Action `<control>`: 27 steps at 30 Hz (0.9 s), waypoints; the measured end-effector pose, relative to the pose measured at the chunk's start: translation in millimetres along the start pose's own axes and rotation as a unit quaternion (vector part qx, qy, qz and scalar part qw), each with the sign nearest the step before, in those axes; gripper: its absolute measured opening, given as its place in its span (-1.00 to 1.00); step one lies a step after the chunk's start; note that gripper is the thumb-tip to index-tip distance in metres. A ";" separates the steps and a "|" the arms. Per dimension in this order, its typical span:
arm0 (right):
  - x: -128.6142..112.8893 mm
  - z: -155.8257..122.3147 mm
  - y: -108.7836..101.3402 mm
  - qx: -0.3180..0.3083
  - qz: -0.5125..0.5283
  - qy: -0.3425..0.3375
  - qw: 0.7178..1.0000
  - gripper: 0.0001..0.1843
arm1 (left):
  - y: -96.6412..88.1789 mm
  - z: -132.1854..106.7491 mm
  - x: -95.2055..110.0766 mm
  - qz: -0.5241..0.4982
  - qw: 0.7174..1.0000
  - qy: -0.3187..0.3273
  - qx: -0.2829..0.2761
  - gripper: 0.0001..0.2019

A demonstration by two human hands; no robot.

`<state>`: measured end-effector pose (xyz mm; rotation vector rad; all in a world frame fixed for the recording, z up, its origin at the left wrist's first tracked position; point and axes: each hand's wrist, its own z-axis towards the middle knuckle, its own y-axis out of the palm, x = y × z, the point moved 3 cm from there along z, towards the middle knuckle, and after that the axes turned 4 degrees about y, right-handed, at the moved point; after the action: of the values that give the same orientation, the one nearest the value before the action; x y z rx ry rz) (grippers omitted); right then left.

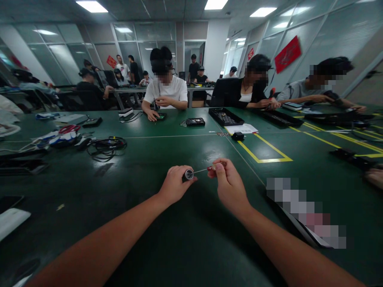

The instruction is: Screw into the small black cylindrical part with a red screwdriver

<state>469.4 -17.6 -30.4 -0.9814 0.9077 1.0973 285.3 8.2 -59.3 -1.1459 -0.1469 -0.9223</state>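
Observation:
My left hand [174, 184] is wrapped round a small dark cylindrical part [189, 174], whose round grey open end faces me. In my right hand [229, 185] is a slim screwdriver [201, 171] with a reddish handle, pinched between thumb and fingers. Its thin metal shaft points left and its tip meets the open end of the cylinder. Whether the tip sits on a screw inside is too small to tell. Both hands are held above the green table [167, 247], near its middle.
Coiled black cables [108, 148] lie at left beside a pile of gloves [64, 137]. Ahead are a black tray of small parts [226, 117] and a small black block [238, 136]. A partly blurred flat item [302, 215] lies right of my arm. Co-workers sit across the table.

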 end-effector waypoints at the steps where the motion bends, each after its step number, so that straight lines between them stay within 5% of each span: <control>1: 0.4 0.1 -0.1 -0.005 -0.007 -0.003 1.000 -0.71 | 0.4 0.1 -0.4 0.000 1.000 0.002 0.000 -0.83; 11: -6.4 -9.1 0.1 -0.084 -0.001 -0.026 0.996 -0.78 | -0.4 0.1 0.3 -0.012 0.999 -0.014 -0.027 -0.81; 17: -14.4 -9.7 -2.2 -0.046 -0.048 -0.036 0.997 -0.60 | 2.9 -0.5 -0.4 -0.044 0.998 -0.017 -0.047 -0.85; 23: -12.1 -7.2 -2.8 -0.013 -0.025 -0.024 0.999 -0.76 | -1.2 -1.7 0.1 -0.056 0.997 -0.048 -0.023 -0.78; 27: -10.8 -6.1 -3.1 -0.025 -0.046 -0.022 0.998 -0.70 | -0.4 -2.7 1.3 -0.064 0.996 -0.048 -0.025 -0.75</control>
<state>469.5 -26.9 -21.6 -1.0264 0.7952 1.0647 285.0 5.3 -59.5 -1.2390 -0.2805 -0.9890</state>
